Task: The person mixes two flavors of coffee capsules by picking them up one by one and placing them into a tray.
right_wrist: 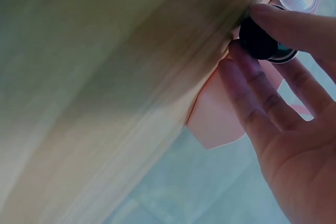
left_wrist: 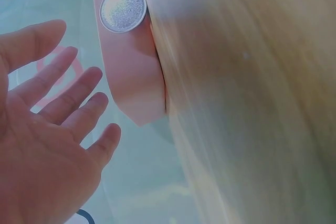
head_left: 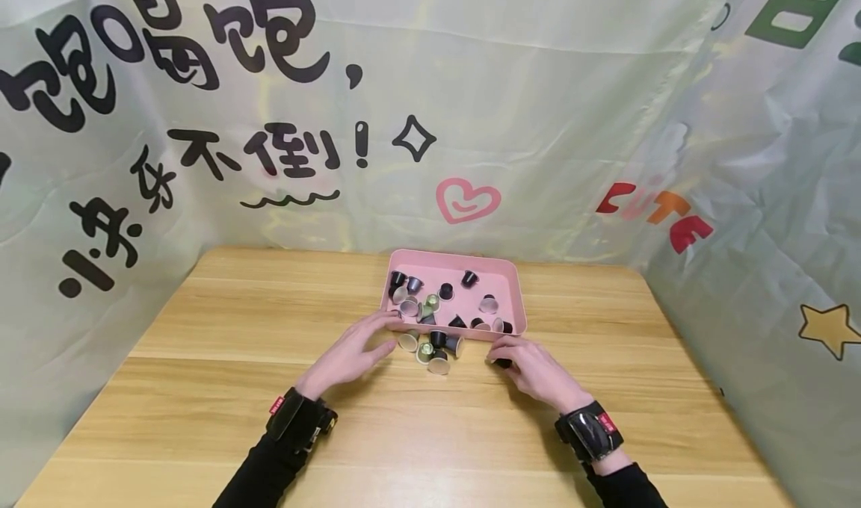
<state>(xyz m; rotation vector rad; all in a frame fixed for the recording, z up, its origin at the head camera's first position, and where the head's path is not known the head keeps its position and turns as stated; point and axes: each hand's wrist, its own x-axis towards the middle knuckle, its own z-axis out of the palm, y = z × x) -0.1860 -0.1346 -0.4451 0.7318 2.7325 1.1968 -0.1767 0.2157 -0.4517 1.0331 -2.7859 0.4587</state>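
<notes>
My right hand pinches a black coffee capsule between thumb and fingers, just in front of the pink tray near its right corner. Relaxed fingers on my left hand reach toward the tray's front left corner; the left wrist view shows its palm holding nothing. Between the hands, a small cluster of capsules lies on the table against the tray's front: a green capsule, a black capsule and others with silvery lids. Inside the tray are several black, grey and green capsules, bunched mostly at its left.
The wooden table runs back to a pale printed cloth that hangs behind it and along both sides. The tray stands near the table's back edge, and its low wall rises beside my left fingers.
</notes>
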